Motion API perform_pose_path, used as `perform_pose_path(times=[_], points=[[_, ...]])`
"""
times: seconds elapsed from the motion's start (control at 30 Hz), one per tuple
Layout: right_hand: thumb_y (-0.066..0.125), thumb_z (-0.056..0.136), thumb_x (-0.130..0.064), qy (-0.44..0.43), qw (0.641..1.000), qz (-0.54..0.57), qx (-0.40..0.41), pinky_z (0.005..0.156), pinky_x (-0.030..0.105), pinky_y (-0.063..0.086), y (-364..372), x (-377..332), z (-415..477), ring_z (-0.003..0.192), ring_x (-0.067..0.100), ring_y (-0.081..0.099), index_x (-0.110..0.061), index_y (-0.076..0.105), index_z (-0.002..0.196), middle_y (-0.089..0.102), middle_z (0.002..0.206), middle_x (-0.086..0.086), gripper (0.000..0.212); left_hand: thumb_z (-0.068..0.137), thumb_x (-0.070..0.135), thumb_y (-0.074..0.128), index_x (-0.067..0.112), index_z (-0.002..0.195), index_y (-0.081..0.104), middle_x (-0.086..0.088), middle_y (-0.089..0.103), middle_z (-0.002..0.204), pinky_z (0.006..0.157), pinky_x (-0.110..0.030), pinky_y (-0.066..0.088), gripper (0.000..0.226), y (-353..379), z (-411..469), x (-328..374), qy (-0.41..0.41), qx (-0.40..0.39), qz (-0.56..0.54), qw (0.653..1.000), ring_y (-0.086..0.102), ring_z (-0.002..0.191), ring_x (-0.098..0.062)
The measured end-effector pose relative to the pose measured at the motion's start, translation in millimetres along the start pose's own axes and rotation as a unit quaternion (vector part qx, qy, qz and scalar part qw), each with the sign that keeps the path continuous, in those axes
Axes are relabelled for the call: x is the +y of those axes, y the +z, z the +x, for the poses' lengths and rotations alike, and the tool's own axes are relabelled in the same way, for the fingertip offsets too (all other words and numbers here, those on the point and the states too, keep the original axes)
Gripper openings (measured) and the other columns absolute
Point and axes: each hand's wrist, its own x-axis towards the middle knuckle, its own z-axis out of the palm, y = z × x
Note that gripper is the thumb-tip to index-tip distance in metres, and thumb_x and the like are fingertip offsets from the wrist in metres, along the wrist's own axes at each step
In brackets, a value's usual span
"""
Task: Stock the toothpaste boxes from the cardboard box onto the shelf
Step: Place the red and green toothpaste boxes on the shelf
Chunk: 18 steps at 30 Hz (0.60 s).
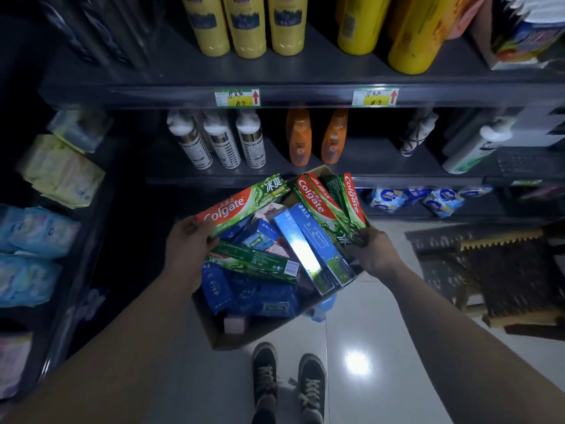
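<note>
An open cardboard box stands on the floor before the shelves, filled with several blue and green toothpaste boxes lying in disorder. My left hand grips the lower end of one red-and-green Colgate box, lifted over the carton's left side. My right hand holds a fanned bunch of Colgate boxes by their lower ends above the carton's right side. Two long blue boxes lean across the carton's middle. The dark shelf lies just beyond.
White and orange bottles stand on the middle shelf, yellow bottles on the one above. Soft packs fill a rack at left. A brush and dark mat lie on the tiled floor at right. My shoes are below the carton.
</note>
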Motion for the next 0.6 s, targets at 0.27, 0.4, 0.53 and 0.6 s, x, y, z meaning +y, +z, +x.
perform_pose_path(times=[0.27, 0.4, 0.53, 0.6], points=[[0.072, 0.083, -0.015, -0.077, 0.994, 0.077, 0.018, 0.053, 0.026, 0.043, -30.0, -40.1, -45.0, 0.066, 0.020, 0.059, -0.002, 0.062, 0.100, 0.067, 0.089, 0.010, 0.024, 0.091, 0.008, 0.062, -0.001, 0.114, 0.053, -0.012, 0.062, 0.107, 0.062, -0.017, 0.055, 0.026, -14.3, -34.9, 36.3, 0.042, 0.035, -0.048, 0.997, 0.064, 0.081, -0.012], [0.076, 0.080, -0.017, -0.123, 0.986, 0.116, 0.007, 0.066, 0.030, 0.045, -48.2, -81.0, -69.1, 0.077, 0.023, 0.059, -0.008, 0.059, 0.110, 0.064, 0.096, 0.009, 0.036, 0.089, 0.001, 0.062, -0.004, 0.123, 0.048, -0.016, 0.059, 0.113, 0.058, -0.022, 0.055, 0.037, -36.2, -56.6, 66.1, 0.069, 0.049, -0.047, 0.995, 0.066, 0.072, -0.009], [0.076, 0.079, -0.011, -0.195, 0.970, 0.136, -0.041, 0.059, 0.018, 0.042, -62.5, -131.1, -94.2, 0.066, 0.014, 0.056, -0.007, 0.066, 0.097, 0.065, 0.082, 0.004, 0.020, 0.090, 0.001, 0.060, 0.002, 0.121, 0.047, -0.009, 0.059, 0.104, 0.073, -0.028, 0.050, 0.034, -63.7, -83.7, 103.7, 0.109, 0.063, -0.064, 0.990, 0.059, 0.080, -0.011], [0.075, 0.080, -0.006, -0.217, 0.961, 0.157, -0.065, 0.067, 0.028, 0.047, -66.2, -158.2, -109.3, 0.066, 0.015, 0.057, -0.014, 0.063, 0.089, 0.066, 0.080, 0.004, 0.016, 0.090, 0.002, 0.060, 0.006, 0.117, 0.047, -0.007, 0.059, 0.101, 0.075, -0.031, 0.050, 0.031, -81.6, -97.5, 122.5, 0.125, 0.076, -0.088, 0.985, 0.059, 0.079, -0.013]])
